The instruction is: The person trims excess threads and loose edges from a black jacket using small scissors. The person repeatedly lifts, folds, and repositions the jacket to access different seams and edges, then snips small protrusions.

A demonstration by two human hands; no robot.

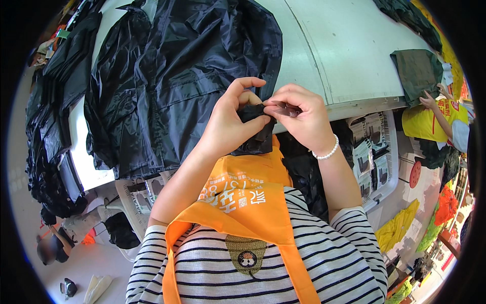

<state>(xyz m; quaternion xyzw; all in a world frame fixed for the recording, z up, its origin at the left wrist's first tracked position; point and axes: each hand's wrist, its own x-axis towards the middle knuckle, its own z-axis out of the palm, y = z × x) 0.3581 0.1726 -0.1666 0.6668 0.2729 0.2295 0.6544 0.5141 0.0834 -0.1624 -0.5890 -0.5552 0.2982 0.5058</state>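
A shiny black jacket [172,76] lies spread over the table in front of me, wrinkled, with one edge hanging toward my lap. My left hand [233,119] pinches a bunched black fabric edge [258,133] between thumb and fingers, its index finger curved above. Close beside it, my right hand [301,114] has its fingertips at the same edge. Within that hand sits a small dark pointed tool [284,109] that looks like thread snips, partly hidden by the fingers. Both hands are just above my orange apron [248,172].
Folded black garments [66,76] pile up at the left. The pale table [344,55] extends to the right. Beneath its edge stands a white crate [387,157] with packaged items. A co-worker in a yellow apron [435,121] handles a dark green garment [417,73]. Yellow cloth [400,225] lies lower right.
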